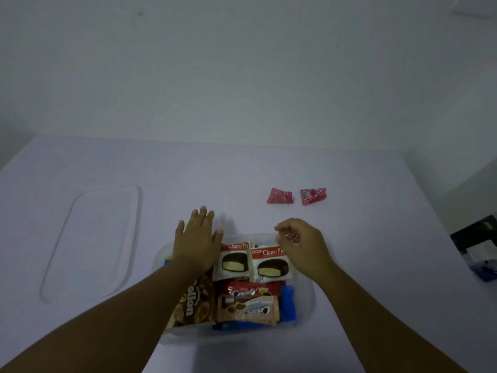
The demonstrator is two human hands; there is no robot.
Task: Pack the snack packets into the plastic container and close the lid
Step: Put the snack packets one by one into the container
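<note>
The left hand (198,239) lies flat with straight fingers spread, palm down over the far left corner of the clear rectangular plastic container (309,300), holding nothing; the right hand (301,244) hovers over the far right corner with its fingers loosely curled, and whether they pinch the top edge of a packet cannot be told; between the two hands, inside the container, sit two white and red Choco Pie packets (271,265) side by side; nearer the person lie a red Cream-O packet (248,290), a tan Cream-O packet (248,309), a brown packet (193,305) along the left wall and blue packets (287,302) at the right; two small pink snack packets (279,196) rest on the white table (242,170) beyond the right hand, well apart from the container; the clear plastic lid (94,243) lies flat on the table to the left of the left hand.
</note>
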